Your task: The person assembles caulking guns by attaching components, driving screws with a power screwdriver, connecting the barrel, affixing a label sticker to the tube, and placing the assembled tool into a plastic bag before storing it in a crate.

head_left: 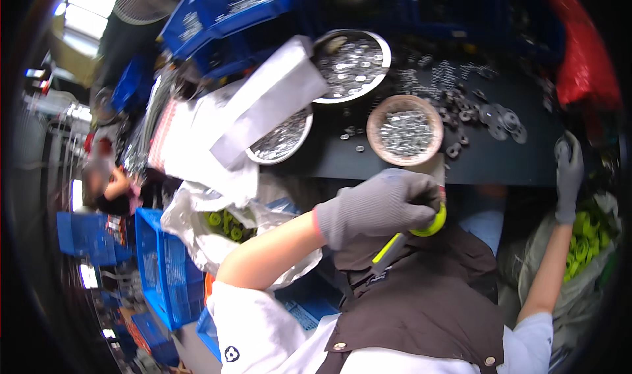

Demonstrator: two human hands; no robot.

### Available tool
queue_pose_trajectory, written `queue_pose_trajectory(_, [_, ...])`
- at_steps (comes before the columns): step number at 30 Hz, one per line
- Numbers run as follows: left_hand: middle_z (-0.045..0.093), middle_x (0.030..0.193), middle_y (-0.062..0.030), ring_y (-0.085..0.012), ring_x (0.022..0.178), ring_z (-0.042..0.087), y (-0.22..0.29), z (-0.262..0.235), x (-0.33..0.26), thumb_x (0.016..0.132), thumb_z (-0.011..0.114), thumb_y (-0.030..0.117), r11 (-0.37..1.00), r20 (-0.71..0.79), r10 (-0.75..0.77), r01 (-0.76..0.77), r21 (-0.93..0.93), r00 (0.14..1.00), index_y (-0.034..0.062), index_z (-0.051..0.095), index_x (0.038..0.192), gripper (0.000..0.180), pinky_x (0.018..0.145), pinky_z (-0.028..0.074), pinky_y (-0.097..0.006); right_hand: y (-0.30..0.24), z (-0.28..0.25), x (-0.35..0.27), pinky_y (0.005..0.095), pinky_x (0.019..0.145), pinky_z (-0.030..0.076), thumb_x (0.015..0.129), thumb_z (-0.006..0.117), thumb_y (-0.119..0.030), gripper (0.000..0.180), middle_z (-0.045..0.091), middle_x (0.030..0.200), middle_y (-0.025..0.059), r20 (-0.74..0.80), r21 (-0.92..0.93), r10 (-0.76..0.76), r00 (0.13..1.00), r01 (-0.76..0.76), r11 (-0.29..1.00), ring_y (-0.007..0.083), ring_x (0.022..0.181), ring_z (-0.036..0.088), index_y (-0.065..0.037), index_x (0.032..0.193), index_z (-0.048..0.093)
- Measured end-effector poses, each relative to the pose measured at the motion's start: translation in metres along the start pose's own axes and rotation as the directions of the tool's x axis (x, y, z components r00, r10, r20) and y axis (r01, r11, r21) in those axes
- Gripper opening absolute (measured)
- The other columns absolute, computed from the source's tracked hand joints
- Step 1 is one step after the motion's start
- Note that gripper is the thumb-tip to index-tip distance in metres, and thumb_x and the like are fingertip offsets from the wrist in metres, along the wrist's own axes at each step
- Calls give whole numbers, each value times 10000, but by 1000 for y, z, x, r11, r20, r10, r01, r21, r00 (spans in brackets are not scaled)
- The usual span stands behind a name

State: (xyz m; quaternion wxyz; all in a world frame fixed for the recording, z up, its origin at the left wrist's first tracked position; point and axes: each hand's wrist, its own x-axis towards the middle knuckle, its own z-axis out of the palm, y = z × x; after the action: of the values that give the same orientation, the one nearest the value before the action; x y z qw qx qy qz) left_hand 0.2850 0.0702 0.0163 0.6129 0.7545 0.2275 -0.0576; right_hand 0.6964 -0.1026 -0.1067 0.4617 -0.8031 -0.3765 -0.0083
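Note:
My left hand [388, 206], in a grey knitted glove, is closed in front of my brown apron [421, 301]. It grips a yellow-green part [431, 223] with a rounded end; a grey and yellow-green strip [388, 254] sticks out below the fingers. Off to the right, my right hand [569, 180], gloved in grey too, is at the table's right end. Its fingers are bent around a small round metallic piece [563, 150], blurred and partly covered. Between the hands, metal discs [503, 121] lie on the dark table [329, 157].
A pinkish bowl [376, 147] of small metal parts stands near the table edge, with two white-rimmed bowls [387, 48] [307, 134] behind and left. Yellow-green parts fill bags [582, 246] [227, 223] at both sides. Blue bins [227, 19] line the back. Another person [108, 176] is far left.

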Motion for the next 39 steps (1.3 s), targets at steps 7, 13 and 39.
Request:
queue_pose_trajectory(7, [647, 995, -121, -205, 959, 627, -1, 6, -10, 839, 603, 190, 972, -165, 113, -75, 222, 980, -4, 588, 1156, 372, 845, 484, -326, -49, 33, -14, 366, 936, 416, 921, 508, -124, 272, 597, 1112, 137, 310, -398, -342, 887, 448, 800, 277, 1055, 558, -14, 1150, 604])
queue_pose_trajectory(13, [627, 985, -153, -329, 945, 605, -77, -73, -50, 809, 628, 115, 675, -737, 316, 404, 617, 597, 48, 621, 1129, 327, 823, 486, -400, -54, 18, -53, 430, 1003, 367, 906, 515, -146, 432, 516, 1255, 193, 284, -464, -396, 873, 486, 740, 360, 1161, 486, -59, 1328, 489])
queue_pose_trajectory(39, [645, 831, -89, -234, 747, 629, -18, 11, -36, 765, 686, -28, 792, -528, 566, -240, 561, 634, 48, 654, 918, 174, 640, 501, -327, -234, 64, -124, 379, 808, 423, 653, 798, -235, 499, 604, 1164, 77, 492, 430, -596, 635, 417, 800, 265, 939, 583, -100, 1092, 602])
